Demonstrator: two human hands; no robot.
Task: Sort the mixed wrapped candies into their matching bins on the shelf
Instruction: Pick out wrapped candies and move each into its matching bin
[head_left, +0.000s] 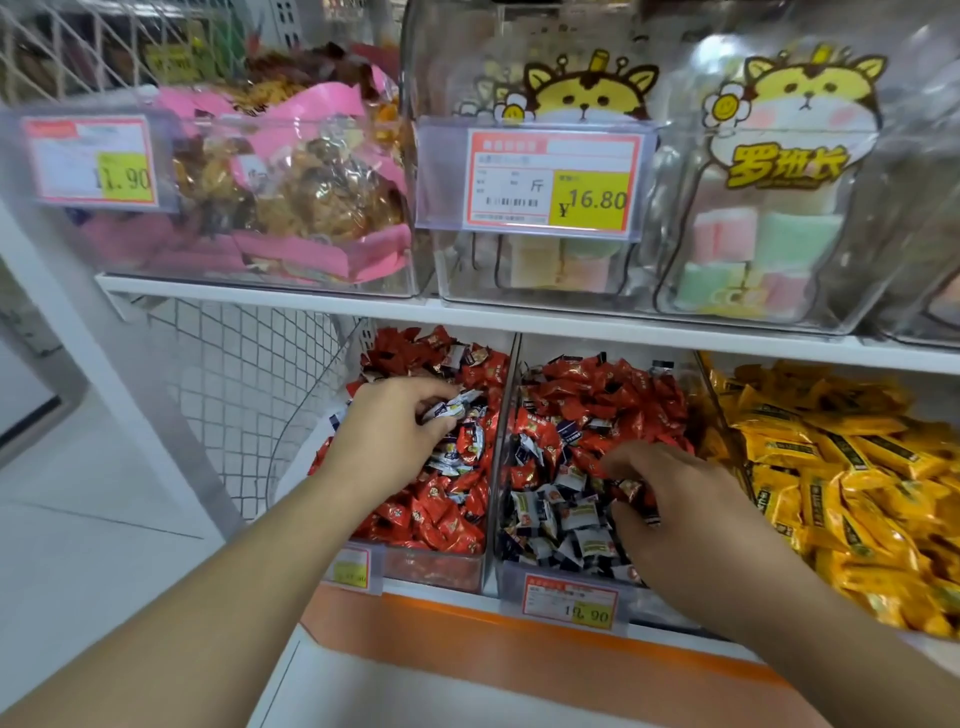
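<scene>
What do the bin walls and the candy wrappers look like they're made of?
Bin divider: clear rigid plastic, glossy; the candies show through it. Red candy wrappers: thin crinkled film, probably plastic or foil laminate, shiny. Yellow packets: the same kind of glossy film, with bright glints.

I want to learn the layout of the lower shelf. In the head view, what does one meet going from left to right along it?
White wire mesh → left bin of red candies, left hand in it → clear divider → middle bin of red and white-blue candies, right hand in it → yellow candies.
</scene>
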